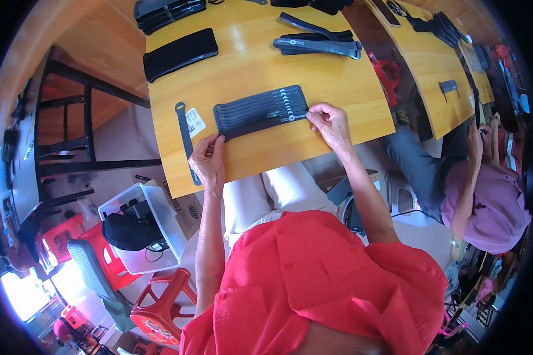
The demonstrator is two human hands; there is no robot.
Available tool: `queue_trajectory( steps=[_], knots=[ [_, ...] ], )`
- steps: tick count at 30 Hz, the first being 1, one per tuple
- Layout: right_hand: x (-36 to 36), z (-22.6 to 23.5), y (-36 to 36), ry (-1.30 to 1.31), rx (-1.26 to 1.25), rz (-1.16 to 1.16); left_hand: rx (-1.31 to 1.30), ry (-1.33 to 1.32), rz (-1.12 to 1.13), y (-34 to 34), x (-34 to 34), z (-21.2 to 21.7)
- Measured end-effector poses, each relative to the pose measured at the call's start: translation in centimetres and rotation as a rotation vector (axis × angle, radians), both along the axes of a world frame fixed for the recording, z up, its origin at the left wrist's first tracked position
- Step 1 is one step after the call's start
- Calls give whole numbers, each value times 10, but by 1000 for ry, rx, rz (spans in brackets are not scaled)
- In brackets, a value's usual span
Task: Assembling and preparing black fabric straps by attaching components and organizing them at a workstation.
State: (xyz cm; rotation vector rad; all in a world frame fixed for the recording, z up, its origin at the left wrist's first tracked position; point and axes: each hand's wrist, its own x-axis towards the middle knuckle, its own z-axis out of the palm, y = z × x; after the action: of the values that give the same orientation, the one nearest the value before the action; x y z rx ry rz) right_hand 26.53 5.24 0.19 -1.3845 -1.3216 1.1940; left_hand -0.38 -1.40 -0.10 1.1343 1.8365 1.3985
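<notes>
Two hands, one left hand and one right hand, at one near desk. On it: one row of straps, perhaps eight, too closely overlapped to count surely; one separate strap; one white label; two black bundles at upper left. Below left, one white bin.

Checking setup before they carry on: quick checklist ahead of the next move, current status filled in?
1. Left hand at left end of front strap: ok.
2. Right hand at its right end: ok.
3. Strap row laid side by side: ok.
4. Loose strap clear of left hand: cannot tell, they overlap in view.
5. White label apart from strap row: ok.
6. Black bundle away from both hands: ok.
</notes>
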Motion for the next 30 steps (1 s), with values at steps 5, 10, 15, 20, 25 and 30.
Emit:
queue_trajectory(
  steps=[5,10,15,20,25,30],
  knots=[
    [0,1,3,-27,-17,-29,18,-27,12,2,1,-3],
    [-4,8,1,-8,-67,-68,-8,-84,29,3,4,2],
    [-6,8,2,17,-131,-86,-9,-73,51,3,6,6],
    [-2,6,2,-11,-134,-90,-19,-68,42,5,7,4],
    [-5,8,2,-22,-132,-91,-57,-62,42,3,4,3],
    [-3,5,2,13,-134,-94,-45,-65,56,4,7,5]
  ],
)
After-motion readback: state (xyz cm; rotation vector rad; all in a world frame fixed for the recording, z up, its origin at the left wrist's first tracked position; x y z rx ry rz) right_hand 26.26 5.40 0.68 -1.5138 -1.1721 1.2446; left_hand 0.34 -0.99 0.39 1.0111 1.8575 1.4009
